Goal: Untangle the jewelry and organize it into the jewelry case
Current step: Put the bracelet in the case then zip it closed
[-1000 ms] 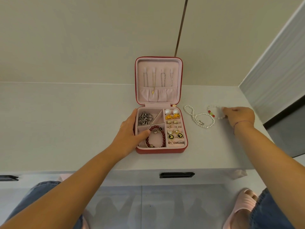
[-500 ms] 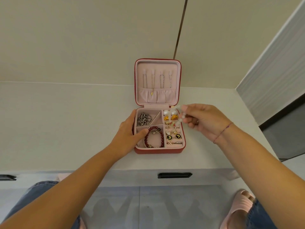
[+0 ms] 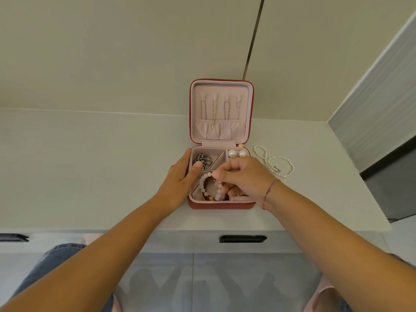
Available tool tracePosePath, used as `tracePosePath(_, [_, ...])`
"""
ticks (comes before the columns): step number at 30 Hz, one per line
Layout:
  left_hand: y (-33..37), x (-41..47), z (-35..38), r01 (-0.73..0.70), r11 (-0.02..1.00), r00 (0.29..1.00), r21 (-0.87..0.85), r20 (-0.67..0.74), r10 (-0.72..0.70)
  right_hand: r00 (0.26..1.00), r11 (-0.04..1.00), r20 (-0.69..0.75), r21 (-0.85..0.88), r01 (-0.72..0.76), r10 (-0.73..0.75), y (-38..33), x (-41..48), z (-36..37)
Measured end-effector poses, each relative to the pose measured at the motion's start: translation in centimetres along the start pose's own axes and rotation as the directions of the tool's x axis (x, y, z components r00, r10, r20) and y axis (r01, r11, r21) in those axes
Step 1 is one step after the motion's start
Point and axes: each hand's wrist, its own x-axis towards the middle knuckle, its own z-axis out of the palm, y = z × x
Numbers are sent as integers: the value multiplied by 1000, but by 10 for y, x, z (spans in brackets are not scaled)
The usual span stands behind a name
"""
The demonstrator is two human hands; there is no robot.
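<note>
right hand (image 3: 247, 180) fingers (image 3: 222, 175) pinching white bead bracelet (image 3: 203, 184), low in jewelry case (image 3: 221, 205) front-left compartment | left hand (image 3: 177, 179) straight-fingered, resting on case's left wall | risk: beads snag red bracelet (image 3: 207, 196) beneath, re-tangling

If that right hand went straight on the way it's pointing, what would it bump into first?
The right hand, pinching a white bead bracelet over the jewelry case, points left and slightly away. It would probably first meet the thumb of the left hand, which lies over the case's edge. Their relative height is unclear.
</note>
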Motion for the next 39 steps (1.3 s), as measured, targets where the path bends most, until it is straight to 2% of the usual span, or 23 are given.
tracePosePath(5, [0,0,-1,-7,1000,1000,9,23,7,984,955,-133,-286,74,-116,9,9,-4])
tracePosePath(10, [0,0,0,-1,1000,1000,19,30,0,966,812,-110,-569,133,-235,13,13,-3])
tracePosePath(14, [-2,0,0,8,1000,1000,29,20,-8,957,798,-108,-581,160,-270,17,15,-6])
tracePosePath(17, [-5,1,-1,13,999,1000,39,19,-13,941,828,-158,-533,175,-301,22,15,-14])
tracePosePath(21, [-8,1,0,27,997,1000,70,8,-27,868,884,-347,-427,191,-356,33,16,-40])
tracePosePath(24, [-10,2,2,48,995,999,84,-6,-48,782,894,-522,-437,97,-340,50,23,-73])
tracePosePath(26, [-9,2,3,41,995,999,93,-12,-40,757,890,-581,-456,2,-300,63,27,-92])
tracePosePath(29, [-10,2,4,54,992,998,112,-22,-52,772,865,-582,-494,-88,-254,76,32,-105])
tracePosePath(35, [-12,2,5,98,982,995,162,-52,-90,779,779,-535,-619,-100,-326,75,38,-98])
tracePosePath(39, [-7,1,7,111,980,993,164,-62,-102,801,713,-507,-685,-150,-319,70,38,-94])
